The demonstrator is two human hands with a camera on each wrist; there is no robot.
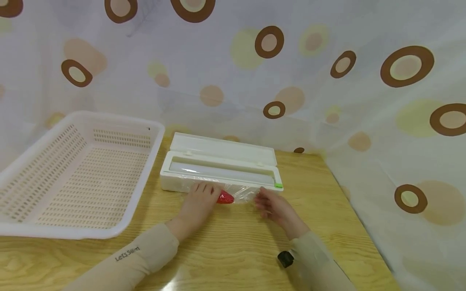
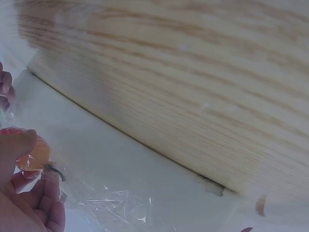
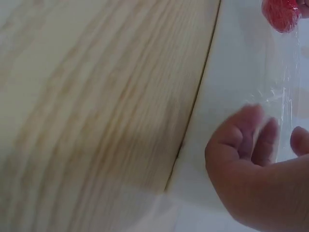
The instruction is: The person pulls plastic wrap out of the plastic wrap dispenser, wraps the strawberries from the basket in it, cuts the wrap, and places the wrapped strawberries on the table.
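Note:
In my left hand (image 1: 201,200) I grip a red pepper (image 1: 225,197) wrapped in clear cling film (image 1: 244,193). The left wrist view shows the pepper's orange end (image 2: 36,157) and thin dark green stem, with the thumb over it and fingers beneath. Film stretches from it across the front of a white cling film dispenser (image 1: 171,183), whose lid stands open at the back. Beside the film's right edge is my right hand (image 1: 274,208). Its fingers (image 3: 263,145) bend loosely, blurred, with a gap to the thumb and no object between them.
A large white perforated basket (image 1: 120,220) stands at the left. Inside the dispenser lies a film roll (image 1: 222,173), with a green slider (image 1: 278,185) at the box's right end. Wooden table (image 1: 233,250) extends in front; a patterned sheet (image 1: 218,60) hangs behind and at the right.

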